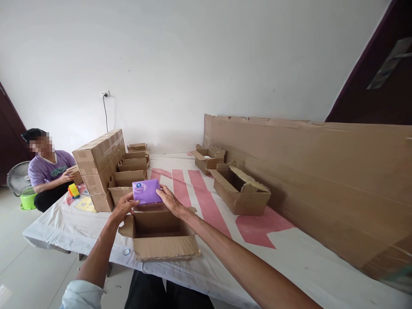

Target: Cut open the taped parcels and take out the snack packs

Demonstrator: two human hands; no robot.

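Note:
A purple tissue pack (146, 192) with a dark blue logo is held between my two hands, above the far side of an open cardboard box (166, 248). My left hand (125, 204) grips its left edge, and my right hand (169, 199) pinches its right edge. The box stands at the table's front edge with its flaps folded out; the part of its inside that shows holds nothing I can make out. Just left of the box lies a small white-and-blue tag (126, 252).
Closed cartons (96, 167) are stacked on the left, with several open boxes (133, 164) beside them. Two more open boxes (240, 195) stand right, before a tall cardboard sheet (309, 171). A person (53, 171) at far left holds a small box near a yellow tape dispenser (74, 190).

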